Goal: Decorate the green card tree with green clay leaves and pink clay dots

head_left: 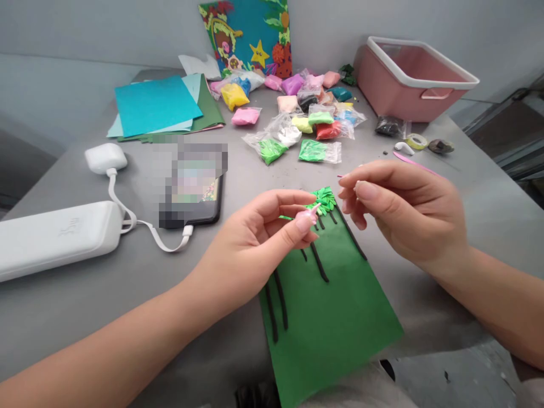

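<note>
My left hand is closed, with thumb and fingers pinching a small piece of pale pink modelling clay that has a thin pointed end. To its right, my right hand is raised with thumb and index finger pinched together; whatever lies between them is too small to make out. Below both hands is a green sheet with black clay strips along it and bright green clay leaves clustered at its far end. My left hand hides part of the sheet.
Several bags of coloured clay lie beyond the hands. A pink bin stands back right, a decorated picture at the back. Coloured sheets, a phone and a cabled white power bank are left; tape lies right.
</note>
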A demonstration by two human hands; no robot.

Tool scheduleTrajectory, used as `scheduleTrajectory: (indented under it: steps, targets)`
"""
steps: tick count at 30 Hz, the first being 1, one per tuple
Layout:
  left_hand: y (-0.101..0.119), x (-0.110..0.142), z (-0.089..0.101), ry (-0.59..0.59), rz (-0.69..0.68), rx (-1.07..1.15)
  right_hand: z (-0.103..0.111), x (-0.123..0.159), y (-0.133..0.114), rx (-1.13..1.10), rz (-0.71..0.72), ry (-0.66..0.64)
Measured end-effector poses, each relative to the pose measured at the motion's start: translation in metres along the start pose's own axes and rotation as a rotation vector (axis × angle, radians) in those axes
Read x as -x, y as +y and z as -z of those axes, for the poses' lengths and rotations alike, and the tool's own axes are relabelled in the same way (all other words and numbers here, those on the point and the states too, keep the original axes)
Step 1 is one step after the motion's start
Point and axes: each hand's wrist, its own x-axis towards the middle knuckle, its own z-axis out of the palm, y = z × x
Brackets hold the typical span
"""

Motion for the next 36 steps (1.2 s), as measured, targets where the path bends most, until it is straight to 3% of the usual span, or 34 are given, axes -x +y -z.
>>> scheduleTrajectory:
  steps: [5, 8, 11, 17, 25, 36]
  targets:
    - [-0.0013, -0.0012, 0.0022, 0.024, 0.026, 0.034, 0.0006, -0.0036, -0.0021, -0.246, -0.221, -0.066]
    - [-0.0037, -0.0010, 0.0035, 0.028, 0.035, 0.059, 0.0010, -0.0059, -0.0031, -0.335, -0.276, -0.075]
    - [-0.0048, -0.0006, 0.0042, 0.037, 0.044, 0.076, -0.0001, -0.0061, -0.0018, -0.316, -0.238, -0.050]
    - [-0.0029, -0.0040, 0.0039, 0.040, 0.092, 0.199, -0.0026, -0.0023, 0.0017, -0.073, -0.129, -0.029]
    - [-0.0034, -0.0055, 0.0059, 0.044, 0.078, 0.283, 0.0006, -0.0048, 0.0047, -0.001, -0.006, -0.034]
    - [0.0035, -0.0061, 0.0001, 0.052, 0.176, 0.410, 0.0004, -0.0039, 0.0026, 0.070, -0.007, -0.038]
